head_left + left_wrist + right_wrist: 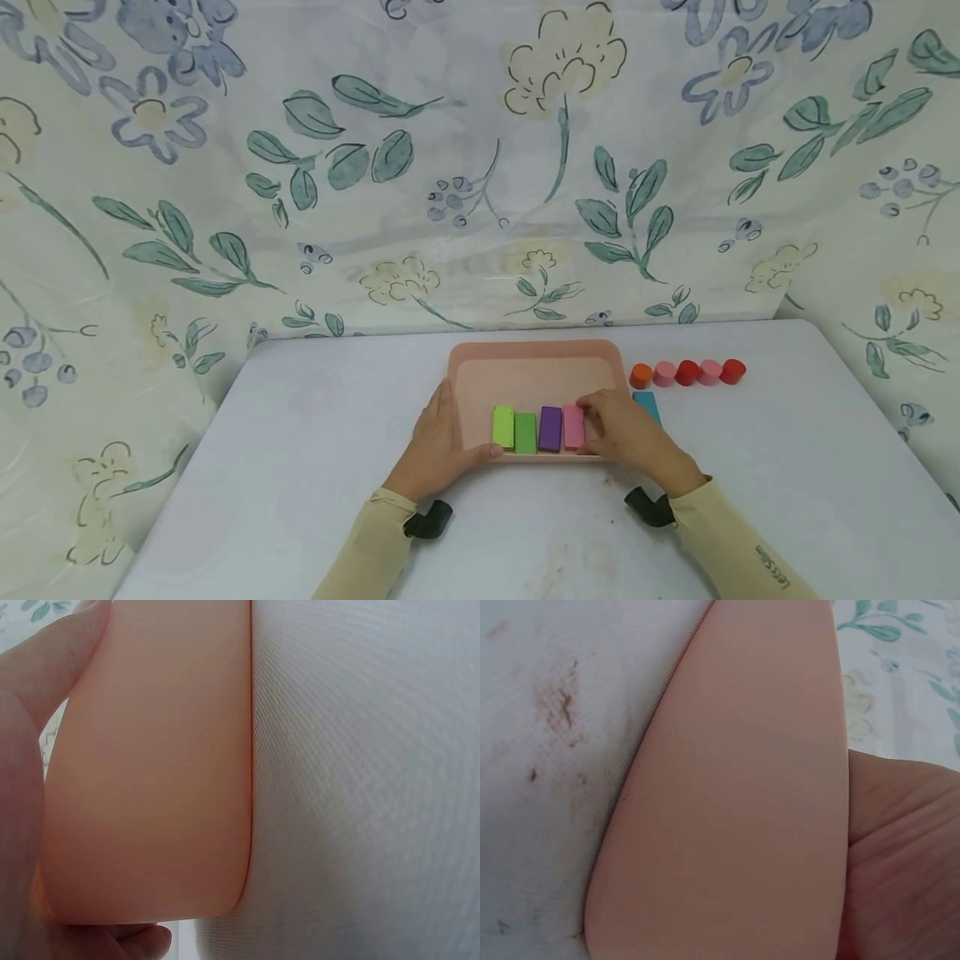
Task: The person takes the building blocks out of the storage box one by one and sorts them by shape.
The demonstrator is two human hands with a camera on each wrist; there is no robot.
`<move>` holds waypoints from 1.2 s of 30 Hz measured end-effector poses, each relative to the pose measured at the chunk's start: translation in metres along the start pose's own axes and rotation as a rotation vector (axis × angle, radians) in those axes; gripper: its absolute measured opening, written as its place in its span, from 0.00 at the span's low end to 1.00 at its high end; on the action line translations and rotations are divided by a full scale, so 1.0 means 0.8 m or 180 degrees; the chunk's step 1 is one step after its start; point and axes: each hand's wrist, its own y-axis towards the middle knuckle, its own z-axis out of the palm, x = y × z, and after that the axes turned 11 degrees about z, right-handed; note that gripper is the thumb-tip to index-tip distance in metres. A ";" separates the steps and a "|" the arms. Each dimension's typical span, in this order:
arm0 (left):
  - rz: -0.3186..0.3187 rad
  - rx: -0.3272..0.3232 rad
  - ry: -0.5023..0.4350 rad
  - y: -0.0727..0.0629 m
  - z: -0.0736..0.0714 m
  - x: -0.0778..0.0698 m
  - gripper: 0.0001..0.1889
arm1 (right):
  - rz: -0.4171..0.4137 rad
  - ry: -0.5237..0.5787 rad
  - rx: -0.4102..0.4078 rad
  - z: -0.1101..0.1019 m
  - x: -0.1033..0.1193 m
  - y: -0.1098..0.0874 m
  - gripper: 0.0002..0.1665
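A shallow peach tray (540,379) lies on the white table. My left hand (435,442) grips its front left corner, thumb along the front rim and fingers on the left side; the left wrist view shows the hand (22,787) around the tray wall (157,765). Inside, along the front edge, stand a lime block (503,428), a green block (526,433), a purple block (550,429) and a pink block (573,427). My right hand (630,433) pinches the pink block between thumb and fingers. In the right wrist view, the tray wall (727,780) hides the fingertips.
Right of the tray, a row of several small cylinders runs from an orange cylinder (641,376) to a red cylinder (733,371). A blue block (646,406) is partly hidden behind my right hand. Floral cloth (480,167) hangs behind the table (300,467).
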 end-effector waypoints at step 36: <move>0.0117 0.0034 0.0080 -0.004 -0.001 0.004 0.71 | 0.0229 0.0435 0.0053 -0.010 0.000 -0.011 0.41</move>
